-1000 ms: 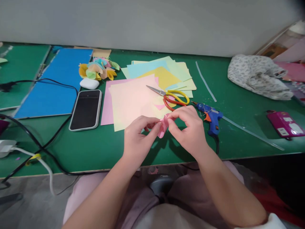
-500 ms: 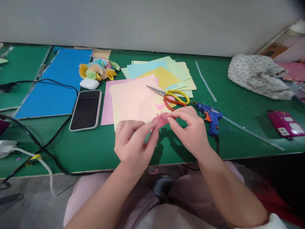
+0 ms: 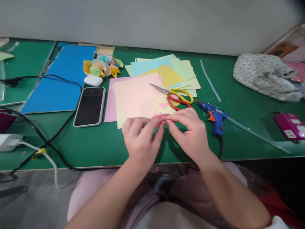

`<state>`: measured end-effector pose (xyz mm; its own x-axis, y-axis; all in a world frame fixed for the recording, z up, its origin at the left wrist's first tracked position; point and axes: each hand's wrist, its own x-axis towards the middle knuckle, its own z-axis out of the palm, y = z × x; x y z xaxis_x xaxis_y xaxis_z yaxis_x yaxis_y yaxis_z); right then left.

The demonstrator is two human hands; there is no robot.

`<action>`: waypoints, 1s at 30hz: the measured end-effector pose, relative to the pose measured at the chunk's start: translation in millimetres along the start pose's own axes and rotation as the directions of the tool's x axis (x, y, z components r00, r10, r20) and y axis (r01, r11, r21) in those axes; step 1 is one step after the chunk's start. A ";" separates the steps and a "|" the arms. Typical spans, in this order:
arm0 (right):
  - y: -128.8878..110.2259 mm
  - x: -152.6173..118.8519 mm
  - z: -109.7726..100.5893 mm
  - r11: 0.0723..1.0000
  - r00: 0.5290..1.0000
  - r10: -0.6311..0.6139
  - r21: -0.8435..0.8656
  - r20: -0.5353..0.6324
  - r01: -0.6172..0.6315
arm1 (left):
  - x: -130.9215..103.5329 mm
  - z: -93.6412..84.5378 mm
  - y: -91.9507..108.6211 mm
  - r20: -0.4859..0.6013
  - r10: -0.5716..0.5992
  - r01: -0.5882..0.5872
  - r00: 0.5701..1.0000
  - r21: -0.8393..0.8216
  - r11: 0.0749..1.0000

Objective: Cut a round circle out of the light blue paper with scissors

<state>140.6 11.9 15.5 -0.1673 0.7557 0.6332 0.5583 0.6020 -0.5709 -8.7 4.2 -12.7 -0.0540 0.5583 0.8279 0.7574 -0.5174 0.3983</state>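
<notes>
1. the pink piece is up between both hands, over the table, at the near edge of the sheets. only thin bits and a sliver of it show above the left forefinger; the fingers hide the rest.
2. the left hand pinches it between thumb and forefinger, the other fingers bent in. the right hand pinches its right side between thumb and forefinger tips; its other fingers are partly out of sight.
3. it could tear or crease, i judge: it looks thin, and both pinches sit close together on a small part, so a hard pull or twist would do it.
4. it could spring open or slip if one pinch eases too soon, as little of it seems to be gripped.
5. the right hand is just beside the scissors and near the gun; a careless sideways swing could knock either. whether the gun is hot, i cannot tell.
6. against the frame half a second ago, the fingertips have drawn closer together and cover more of the piece, which was then stretched broad and flat between them.
7. the view has shifted slightly; scissors, gun, sheets and phone lie as they did among themselves.
</notes>
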 end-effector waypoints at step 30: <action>-1.0 -4.0 10.0 0.988 0.987 -0.132 -0.091 -0.089 0.124 | -3.6 6.1 -2.7 -0.032 0.016 -0.016 0.999 0.018 1.000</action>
<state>132.6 10.8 8.3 -0.1667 0.6435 0.7471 0.6047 0.6652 -0.4380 -6.5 7.6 -19.2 -0.0622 0.5289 0.8464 0.7699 -0.5143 0.3779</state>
